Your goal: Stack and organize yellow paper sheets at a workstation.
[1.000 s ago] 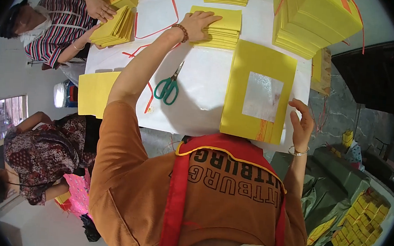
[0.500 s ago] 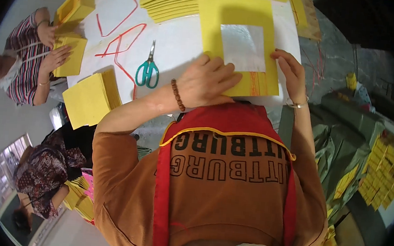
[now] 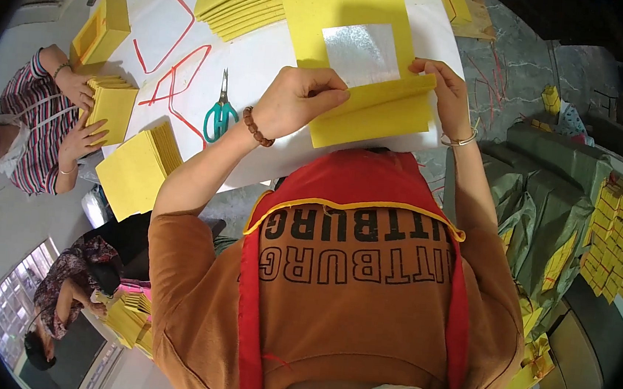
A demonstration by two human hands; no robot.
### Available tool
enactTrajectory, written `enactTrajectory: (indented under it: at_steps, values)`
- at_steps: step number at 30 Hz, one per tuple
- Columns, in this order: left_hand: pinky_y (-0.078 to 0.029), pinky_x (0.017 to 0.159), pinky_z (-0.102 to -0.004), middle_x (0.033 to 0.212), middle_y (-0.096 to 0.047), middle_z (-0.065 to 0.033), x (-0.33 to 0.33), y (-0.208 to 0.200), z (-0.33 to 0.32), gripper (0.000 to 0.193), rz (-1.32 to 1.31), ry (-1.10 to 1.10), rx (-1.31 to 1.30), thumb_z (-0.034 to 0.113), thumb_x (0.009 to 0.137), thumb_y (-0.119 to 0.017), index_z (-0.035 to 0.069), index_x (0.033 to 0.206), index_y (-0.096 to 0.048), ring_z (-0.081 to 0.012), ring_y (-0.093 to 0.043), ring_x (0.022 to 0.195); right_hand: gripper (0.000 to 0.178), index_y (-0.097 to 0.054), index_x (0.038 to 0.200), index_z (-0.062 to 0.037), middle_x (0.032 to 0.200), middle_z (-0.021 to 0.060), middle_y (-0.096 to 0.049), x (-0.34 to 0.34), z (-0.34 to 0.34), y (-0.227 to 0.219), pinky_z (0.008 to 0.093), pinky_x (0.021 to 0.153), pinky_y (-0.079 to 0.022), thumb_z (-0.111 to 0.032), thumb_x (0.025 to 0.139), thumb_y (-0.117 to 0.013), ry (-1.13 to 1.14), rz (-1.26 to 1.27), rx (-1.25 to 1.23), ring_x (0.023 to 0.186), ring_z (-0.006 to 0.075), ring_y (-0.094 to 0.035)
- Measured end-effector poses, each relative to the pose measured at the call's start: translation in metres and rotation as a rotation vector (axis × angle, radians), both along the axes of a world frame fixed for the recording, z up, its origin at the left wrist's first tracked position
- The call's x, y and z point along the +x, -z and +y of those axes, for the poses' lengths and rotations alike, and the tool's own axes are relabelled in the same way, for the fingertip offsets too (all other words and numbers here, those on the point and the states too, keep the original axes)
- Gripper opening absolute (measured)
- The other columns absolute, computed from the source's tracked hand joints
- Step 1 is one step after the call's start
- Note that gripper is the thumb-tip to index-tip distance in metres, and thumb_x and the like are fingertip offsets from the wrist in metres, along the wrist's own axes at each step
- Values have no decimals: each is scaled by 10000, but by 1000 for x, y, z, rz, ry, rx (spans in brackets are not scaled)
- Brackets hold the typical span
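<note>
A yellow paper sheet (image 3: 374, 111) lies at the front edge of the white table, with a silver foil rectangle (image 3: 361, 51) on it. Its near part is lifted and folded over, covering the foil's lower end. My left hand (image 3: 299, 98) pinches the left end of the fold between thumb and fingers. At the other end, my right hand (image 3: 442, 93) grips the fold's right edge. Left of my left wrist lie teal-handled scissors (image 3: 221, 116), their blades pointing away from me.
Stacks of folded yellow paper (image 3: 243, 3) stand at the back, and another yellow stack (image 3: 139, 168) sits at the table's left corner. Red string (image 3: 180, 83) lies loose on the table (image 3: 252, 63). A co-worker in stripes (image 3: 33, 111) handles yellow paper at left; another person sits lower left.
The sheet's near edge, flat before with orange strokes showing, is now raised and folded away from me. My left hand has gone from lying on the sheet to pinching its edge.
</note>
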State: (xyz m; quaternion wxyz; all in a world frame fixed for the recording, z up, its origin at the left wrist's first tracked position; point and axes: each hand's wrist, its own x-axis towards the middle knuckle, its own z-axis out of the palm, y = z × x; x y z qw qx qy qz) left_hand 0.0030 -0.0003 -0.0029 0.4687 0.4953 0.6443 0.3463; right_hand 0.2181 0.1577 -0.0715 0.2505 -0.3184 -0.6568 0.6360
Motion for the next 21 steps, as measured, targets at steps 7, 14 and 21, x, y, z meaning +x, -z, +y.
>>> enactTrajectory:
  at_steps: [7,14,21]
  values:
    - [-370,481,-216,587,-542,-9,-3,7,3,171,-110,-45,21,144,816,-582,-19,791,-623,-48,-453,530,262,-610,1019,23,941,33,-629,-1,-2,-1,219,824,-415,-184,921,-482,10,29,-67,893,86,-546]
    - [-346,478,-210,588,-518,7,-2,1,5,174,-163,-8,-63,141,817,-569,-23,774,-609,-35,-423,539,262,-612,1023,22,938,31,-630,1,-1,-2,216,819,-415,-188,917,-496,25,19,-62,888,85,-544]
    - [-365,510,-211,612,-536,0,-1,1,7,170,-122,-3,-69,131,815,-560,-22,761,-609,-44,-445,564,329,-612,1016,33,958,56,-627,7,0,0,247,871,-391,-231,938,-433,18,4,21,941,119,-541]
